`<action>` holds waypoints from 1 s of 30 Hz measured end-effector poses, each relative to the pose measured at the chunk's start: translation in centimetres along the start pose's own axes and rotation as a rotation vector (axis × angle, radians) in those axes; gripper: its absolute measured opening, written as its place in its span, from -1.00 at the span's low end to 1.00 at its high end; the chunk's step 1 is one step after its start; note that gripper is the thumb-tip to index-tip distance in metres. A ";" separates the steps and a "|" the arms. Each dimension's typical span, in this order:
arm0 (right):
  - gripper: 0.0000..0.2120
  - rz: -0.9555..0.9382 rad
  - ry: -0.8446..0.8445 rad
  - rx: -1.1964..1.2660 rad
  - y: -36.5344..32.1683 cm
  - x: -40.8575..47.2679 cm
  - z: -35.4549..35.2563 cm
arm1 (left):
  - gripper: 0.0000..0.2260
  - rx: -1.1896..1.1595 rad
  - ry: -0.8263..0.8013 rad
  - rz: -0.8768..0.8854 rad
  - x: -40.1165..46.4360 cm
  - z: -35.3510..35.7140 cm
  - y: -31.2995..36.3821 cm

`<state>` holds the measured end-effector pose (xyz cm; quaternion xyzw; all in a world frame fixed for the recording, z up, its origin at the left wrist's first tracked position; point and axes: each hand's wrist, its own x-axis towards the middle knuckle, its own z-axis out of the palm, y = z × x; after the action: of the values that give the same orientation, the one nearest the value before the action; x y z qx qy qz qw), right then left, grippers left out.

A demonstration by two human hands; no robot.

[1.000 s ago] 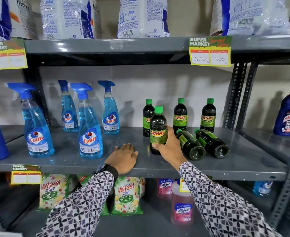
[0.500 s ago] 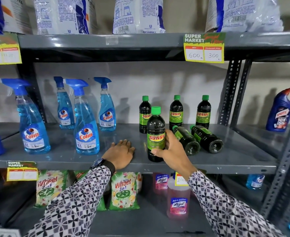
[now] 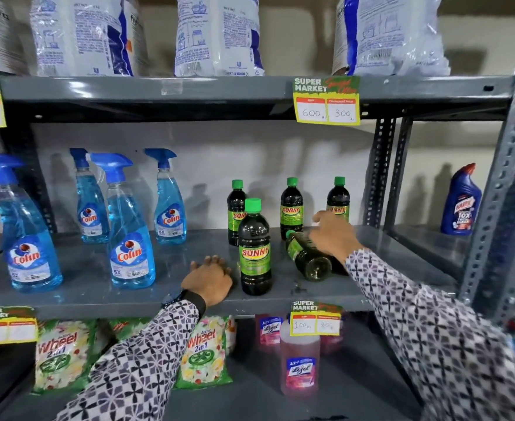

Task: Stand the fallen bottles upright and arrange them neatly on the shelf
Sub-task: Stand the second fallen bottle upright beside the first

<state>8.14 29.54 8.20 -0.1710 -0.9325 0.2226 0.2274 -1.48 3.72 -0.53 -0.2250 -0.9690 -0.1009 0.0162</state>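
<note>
Dark Sunny bottles with green caps stand on the grey middle shelf (image 3: 98,287). One upright bottle (image 3: 254,253) stands near the front edge, free of my hands. Three more stand at the back: left (image 3: 235,208), middle (image 3: 292,205), right (image 3: 338,196). A fallen bottle (image 3: 306,256) lies on its side, base toward me; a second fallen one is mostly hidden behind my right hand (image 3: 332,235), which hovers over them with fingers spread. My left hand (image 3: 209,279) rests flat on the shelf beside the front bottle.
Blue Colin spray bottles (image 3: 130,238) fill the shelf's left half. A blue toilet-cleaner bottle (image 3: 461,202) stands in the bay to the right, past a grey upright post (image 3: 381,174). White bags sit above; Wheel packets (image 3: 201,354) and a pink Lizol bottle (image 3: 300,360) below.
My right hand let go of the front upright bottle and moved right and back, over the fallen bottles. My left hand stayed on the shelf.
</note>
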 end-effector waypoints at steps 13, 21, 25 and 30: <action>-0.50 0.340 -0.483 0.250 -2.1 1.3 1.5 | -0.51 -0.015 0.032 0.042 -0.1 0.1 -0.2; -0.36 0.129 -0.124 0.726 0.4 1.9 3.1 | -0.49 0.003 0.015 0.033 -0.2 -0.1 0.2; -0.37 0.020 -0.037 0.817 1.1 0.8 4.8 | -0.49 0.030 0.020 0.048 0.0 0.1 0.0; -0.38 -0.024 -0.041 0.748 2.3 0.2 6.4 | -0.49 0.173 -0.009 0.079 0.8 0.9 -0.8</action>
<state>5.27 29.34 2.01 -0.0609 -0.7931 0.5485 0.2578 -2.52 3.54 -1.45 -0.2613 -0.9645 -0.0149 0.0351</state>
